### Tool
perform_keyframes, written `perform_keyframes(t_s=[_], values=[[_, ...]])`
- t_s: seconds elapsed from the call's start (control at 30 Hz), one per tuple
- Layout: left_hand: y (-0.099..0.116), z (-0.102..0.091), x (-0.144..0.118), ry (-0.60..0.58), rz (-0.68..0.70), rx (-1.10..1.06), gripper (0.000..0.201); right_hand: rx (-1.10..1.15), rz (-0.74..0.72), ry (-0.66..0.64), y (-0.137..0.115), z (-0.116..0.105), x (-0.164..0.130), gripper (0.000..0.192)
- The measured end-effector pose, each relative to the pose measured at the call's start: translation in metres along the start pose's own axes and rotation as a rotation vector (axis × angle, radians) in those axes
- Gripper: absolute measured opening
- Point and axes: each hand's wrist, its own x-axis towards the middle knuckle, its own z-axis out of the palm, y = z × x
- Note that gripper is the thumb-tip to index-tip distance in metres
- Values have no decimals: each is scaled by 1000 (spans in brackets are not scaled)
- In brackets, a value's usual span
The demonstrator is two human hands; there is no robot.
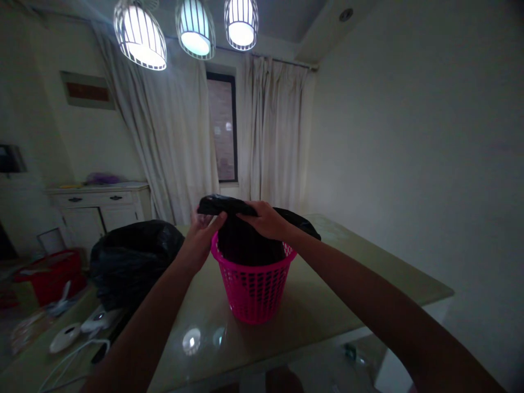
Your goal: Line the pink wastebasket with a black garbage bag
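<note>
A pink plastic basket (254, 289) with perforated sides stands upright on the table (327, 295). Inside it sits a black garbage bag (249, 243), its upper part raised above the rim and spilling past the right side. My left hand (204, 232) pinches the bag's bunched edge at the left, above the rim. On the other side of that edge, my right hand (266, 219) grips the same plastic, fingers over the fold. The basket's bottom inside is hidden by the bag.
Left of my arm stands another black-bagged container (133, 259). White devices (65, 337) and a cable (76, 355) lie at the table's left. Beyond are a red bag (53, 275) and a white cabinet (102, 204). Pendant lamps (195, 30) hang overhead; a wall (409, 136) rises at right.
</note>
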Motion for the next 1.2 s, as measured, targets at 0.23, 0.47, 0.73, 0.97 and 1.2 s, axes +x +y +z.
perform_keyframes(t_s=[0.23, 0.47, 0.73, 0.97, 1.2], values=[[12, 39, 3, -120, -122, -83, 62, -169, 26, -197, 1, 2, -10, 29], [14, 27, 18, 133, -146, -427, 39, -596, 288, -221, 53, -69, -35, 27], [4, 28, 19, 93, -137, -85, 51, 218, 266, 158, 23, -133, -42, 34], [2, 29, 17, 54, -90, -158, 78, 539, 373, 93, 29, -92, -72, 89], [6, 37, 7, 8, -156, -125, 57, 774, 424, 275, 19, -2, -32, 41]])
